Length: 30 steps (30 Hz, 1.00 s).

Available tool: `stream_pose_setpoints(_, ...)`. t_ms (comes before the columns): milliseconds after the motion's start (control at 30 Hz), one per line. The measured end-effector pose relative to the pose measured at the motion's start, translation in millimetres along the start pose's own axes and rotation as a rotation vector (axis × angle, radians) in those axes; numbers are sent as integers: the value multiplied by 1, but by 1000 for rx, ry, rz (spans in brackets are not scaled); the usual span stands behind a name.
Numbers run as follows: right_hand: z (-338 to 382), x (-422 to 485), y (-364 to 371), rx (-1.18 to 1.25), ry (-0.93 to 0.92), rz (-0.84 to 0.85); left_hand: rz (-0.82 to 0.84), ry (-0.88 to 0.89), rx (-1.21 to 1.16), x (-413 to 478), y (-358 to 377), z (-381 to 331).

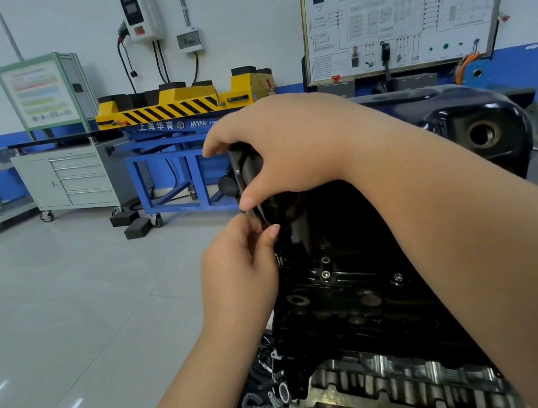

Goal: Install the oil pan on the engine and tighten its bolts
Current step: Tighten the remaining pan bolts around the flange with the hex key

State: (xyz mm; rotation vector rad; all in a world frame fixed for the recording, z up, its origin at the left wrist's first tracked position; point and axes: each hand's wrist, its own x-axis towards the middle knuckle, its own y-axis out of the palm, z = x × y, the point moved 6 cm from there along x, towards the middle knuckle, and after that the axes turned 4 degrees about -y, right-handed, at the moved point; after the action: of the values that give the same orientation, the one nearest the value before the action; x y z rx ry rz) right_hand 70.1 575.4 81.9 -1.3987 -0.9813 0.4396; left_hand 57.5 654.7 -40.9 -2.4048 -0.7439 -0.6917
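The glossy black oil pan lies on top of the dark engine block, its round hole facing me at the right. My right hand reaches across it and grips the pan's left end, fingers curled over the top and thumb underneath. Just below, my left hand pinches a small bolt at the pan's flange edge; the bolt is mostly hidden by my fingertips. A short silver bolt stands in the block beside my left index finger. More bolt heads sit in the block.
Bare metal engine parts lie below the block, with a chain and loose hardware at their left. A yellow and blue lift table, a grey drawer cabinet and a wall training board stand behind. Tiled floor spreads to the left.
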Motion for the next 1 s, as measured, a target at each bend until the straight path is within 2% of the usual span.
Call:
stream_pose_setpoints(233,0,5,3,-47,-11,26,21,37,16,0,2,0)
stream_pose_setpoints(400,-1,5,4,-71,-29,10,-17,-50,-101,-1,-2,2)
stream_pose_setpoints(567,-1,5,4,-62,-34,0,-44,-80,-95,1,-3,4)
stream_pose_setpoints(1000,2,4,4,-56,-54,47,-12,-24,-74,3,-2,1)
